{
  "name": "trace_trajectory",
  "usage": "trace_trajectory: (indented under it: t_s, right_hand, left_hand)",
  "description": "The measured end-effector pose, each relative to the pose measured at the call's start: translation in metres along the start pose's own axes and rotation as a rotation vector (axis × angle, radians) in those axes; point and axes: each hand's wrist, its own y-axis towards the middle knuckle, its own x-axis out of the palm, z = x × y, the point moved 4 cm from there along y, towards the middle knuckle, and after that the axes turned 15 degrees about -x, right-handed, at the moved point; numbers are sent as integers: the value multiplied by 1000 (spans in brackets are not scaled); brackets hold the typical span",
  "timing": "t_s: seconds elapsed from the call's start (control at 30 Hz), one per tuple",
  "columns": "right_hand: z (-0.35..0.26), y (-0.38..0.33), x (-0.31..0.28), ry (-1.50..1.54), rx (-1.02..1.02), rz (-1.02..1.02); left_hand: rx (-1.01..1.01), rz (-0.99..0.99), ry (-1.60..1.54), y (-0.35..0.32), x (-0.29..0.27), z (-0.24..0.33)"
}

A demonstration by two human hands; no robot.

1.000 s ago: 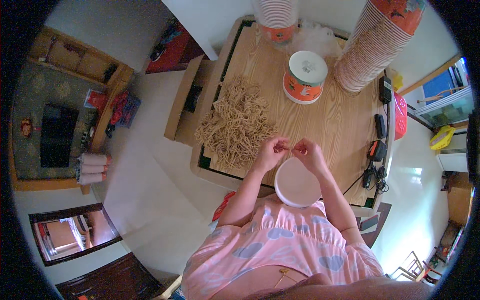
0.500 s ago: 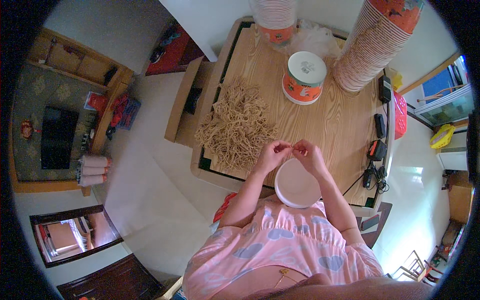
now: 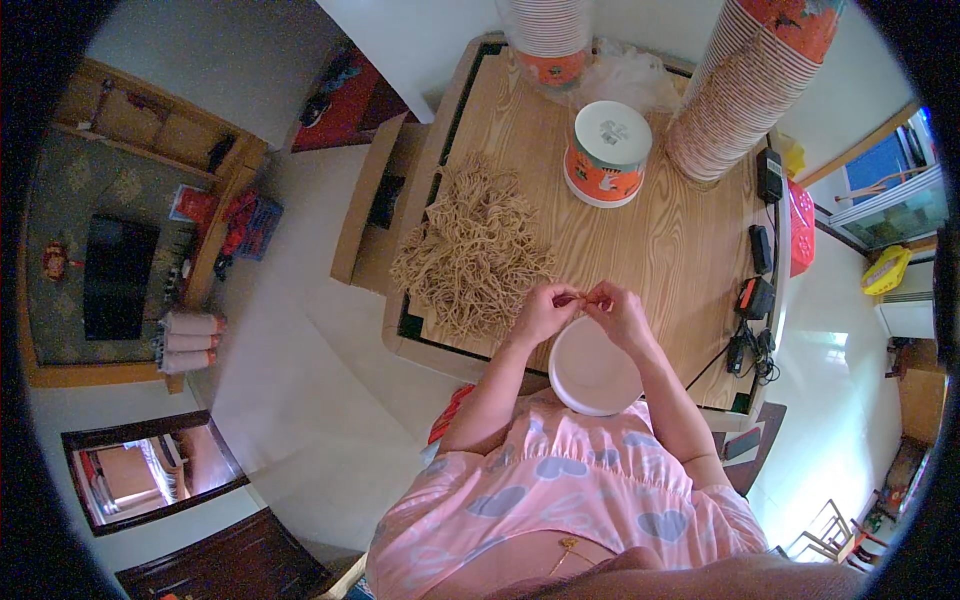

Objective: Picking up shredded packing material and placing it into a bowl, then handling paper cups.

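Observation:
My left hand [image 3: 547, 311] and my right hand [image 3: 617, 315] meet fingertip to fingertip over the near edge of the table. Both are closed in a pinch; whatever lies between the fingers is too small to make out. Just below them a white paper tub [image 3: 597, 370], its pale inside facing up, rests against my lap at the table edge. To the left of my hands spreads a tangled heap of tan twine pieces [image 3: 475, 250]. An orange and green paper tub [image 3: 604, 178] with a white top stands farther back.
A tall leaning stack of paper tubs [image 3: 745, 95] rises at the back right, another stack [image 3: 550, 40] at the back, beside crumpled clear plastic [image 3: 630, 80]. Black adapters and cables [image 3: 755, 300] line the right edge. An open cardboard box [image 3: 370, 205] is left of the table.
My fingertips have shifted slightly, still pinched together in nearly the same spot. The tubs and twine heap stay where they were.

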Motion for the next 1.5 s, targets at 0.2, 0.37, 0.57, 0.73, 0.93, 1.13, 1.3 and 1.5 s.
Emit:
trace_trajectory:
  t_s: [0.2,0.37,0.57,0.73,0.93,1.13,1.3,1.5]
  right_hand:
    - [-1,0,0,-7,-26,-7]
    - [-3,1,-1,-15,-54,-9]
    - [-3,1,-3,-13,-11,-38]
    - [-11,7,-3,22,-81,18]
    - [-5,6,-3,37,-20,17]
    - [-6,4,-1,31,-54,25]
    - [-1,3,1,-21,-60,26]
    - [-14,11,-3,-129,-257,53]
  left_hand:
    - [-61,-10,12,-3,-3,10]
    - [-39,42,8,1,-9,-1]
    - [-81,6,-69,0,-11,4]
    - [-77,11,-256,3,-12,-1]
    - [-164,-73,-413,0,-8,4]
    - [-110,11,-186,-2,-5,-3]
    - [312,413,191,-13,-2,36]
    - [537,606,274,-10,1,39]
